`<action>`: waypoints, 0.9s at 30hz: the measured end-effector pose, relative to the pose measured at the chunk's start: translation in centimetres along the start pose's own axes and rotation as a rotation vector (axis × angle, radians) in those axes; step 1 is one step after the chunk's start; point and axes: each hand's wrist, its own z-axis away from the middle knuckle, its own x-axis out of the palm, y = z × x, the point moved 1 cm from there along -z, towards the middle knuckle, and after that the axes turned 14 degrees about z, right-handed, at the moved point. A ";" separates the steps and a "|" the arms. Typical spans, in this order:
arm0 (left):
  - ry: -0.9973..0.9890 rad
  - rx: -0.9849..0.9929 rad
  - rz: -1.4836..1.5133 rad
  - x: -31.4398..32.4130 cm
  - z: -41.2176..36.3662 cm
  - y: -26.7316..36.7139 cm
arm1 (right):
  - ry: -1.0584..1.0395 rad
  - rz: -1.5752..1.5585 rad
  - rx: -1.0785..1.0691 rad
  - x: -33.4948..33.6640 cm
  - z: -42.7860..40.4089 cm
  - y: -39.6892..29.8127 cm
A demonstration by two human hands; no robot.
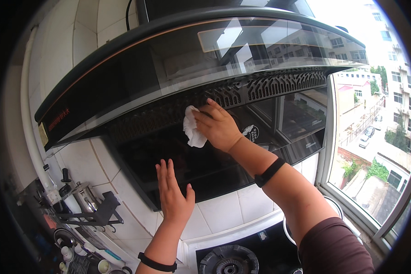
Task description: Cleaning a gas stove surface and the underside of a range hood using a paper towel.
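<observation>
A crumpled white cloth or paper towel (194,132) is in my right hand (221,126), pressed against the black glass front panel (205,185) of a range hood. The fingers point up and left, just under the hood's slotted grille (284,84). Lower and to the left, my left hand (173,195) is raised with fingers extended and thumb apart, holding nothing. Its fingertips overlap the panel's lower left part; whether they touch the glass I cannot tell. Above both hands juts the hood's dark glass upper panel (123,68), which shows reflections.
Below is a gas stove with a black burner (229,263). At left, a black wall rack (99,214) holds a metal pot (85,197) and bottles. White tiles (222,205) cover the wall. A window (366,154) at right overlooks buildings and parked cars.
</observation>
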 end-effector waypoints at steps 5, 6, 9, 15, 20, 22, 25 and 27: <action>0.035 -0.017 0.013 -0.1 -0.4 1.7 | 0.120 0.041 0.577 -3.7 0.5 1.1; 0.040 -0.017 0.015 -0.1 -0.4 2.0 | 0.129 -0.148 0.862 -4.2 1.0 1.8; 0.060 -0.013 0.029 0.3 -0.9 2.8 | 0.290 -0.502 1.192 -4.8 0.7 2.9; 0.044 -0.045 0.075 2.3 -2.1 3.5 | 0.127 -0.254 0.723 -2.9 -0.2 1.8; -0.025 -0.066 0.038 3.4 -3.8 3.4 | 0.073 -0.200 0.226 -0.2 -0.1 -1.1; -0.029 -0.055 0.025 3.7 -4.1 3.3 | -0.009 -0.202 0.185 0.4 0.2 -1.9; -0.048 -0.069 -0.021 4.0 -4.4 3.1 | -0.001 -0.131 0.086 0.6 1.5 -0.5; -0.083 -0.063 -0.089 4.4 -4.5 2.9 | -0.012 -0.127 0.044 0.5 2.0 0.7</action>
